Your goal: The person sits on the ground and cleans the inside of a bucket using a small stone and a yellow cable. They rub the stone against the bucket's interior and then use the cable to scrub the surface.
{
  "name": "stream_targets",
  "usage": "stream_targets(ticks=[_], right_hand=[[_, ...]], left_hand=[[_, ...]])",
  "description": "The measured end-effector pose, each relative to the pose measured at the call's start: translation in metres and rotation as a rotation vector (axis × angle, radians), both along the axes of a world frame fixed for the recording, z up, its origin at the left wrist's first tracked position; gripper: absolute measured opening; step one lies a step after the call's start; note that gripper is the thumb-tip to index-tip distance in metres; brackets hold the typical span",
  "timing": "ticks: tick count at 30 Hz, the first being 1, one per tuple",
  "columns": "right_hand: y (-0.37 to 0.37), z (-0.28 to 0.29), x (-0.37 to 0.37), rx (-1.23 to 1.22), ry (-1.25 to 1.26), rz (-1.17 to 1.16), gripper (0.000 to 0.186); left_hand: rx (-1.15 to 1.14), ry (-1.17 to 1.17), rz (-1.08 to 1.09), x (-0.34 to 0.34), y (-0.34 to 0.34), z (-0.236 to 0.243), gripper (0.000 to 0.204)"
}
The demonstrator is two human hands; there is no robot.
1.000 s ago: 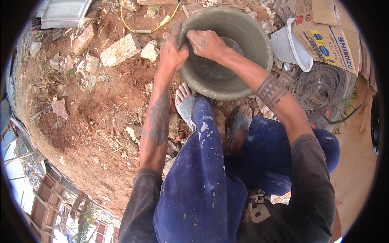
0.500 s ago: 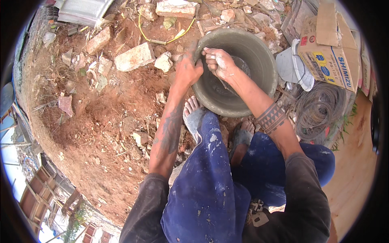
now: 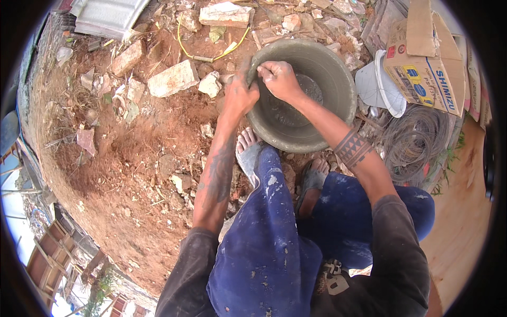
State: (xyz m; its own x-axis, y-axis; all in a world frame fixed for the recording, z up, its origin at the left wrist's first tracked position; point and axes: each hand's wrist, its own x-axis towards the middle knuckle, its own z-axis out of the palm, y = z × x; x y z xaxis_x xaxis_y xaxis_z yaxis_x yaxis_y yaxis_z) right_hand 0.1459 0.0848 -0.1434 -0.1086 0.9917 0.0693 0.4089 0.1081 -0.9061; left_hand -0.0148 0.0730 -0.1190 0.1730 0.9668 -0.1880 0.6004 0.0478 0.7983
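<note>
A round grey basin (image 3: 346,84), coated with cement-like residue, stands on the ground in front of my feet. My left hand (image 3: 243,87) is closed over its left rim, thumb toward the inside. Just inside that rim, my right hand (image 3: 280,82) is closed in a fist against the inner wall. Whatever its fingers may hold is hidden from here. A little grey, wet-looking residue (image 3: 303,98) lies on the basin's floor.
Broken bricks (image 3: 173,78) and rubble lie on the reddish soil to the left. A yellow cord (image 3: 182,45) curves beyond the basin. To the right are a white bucket (image 3: 372,84), a cardboard box (image 3: 443,79) and a coil of wire (image 3: 414,142).
My right hand has turned and shifted slightly left along the inner wall, its knuckles now upward. A thin edge earlier visible below it no longer shows. My left hand stays on the rim.
</note>
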Motion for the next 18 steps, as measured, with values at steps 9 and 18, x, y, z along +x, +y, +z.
stream_targets(ticks=[9, 18], right_hand=[[0.003, 0.004, 0.0, -1.141, 1.232, -0.197, 0.017], [-0.011, 0.011, -0.009, 0.017, -0.252, -0.008, 0.013]], left_hand=[[-0.002, -0.017, -0.011, 0.0, -0.005, -0.005, 0.071], [0.007, -0.016, 0.006, -0.002, -0.003, 0.004, 0.07]])
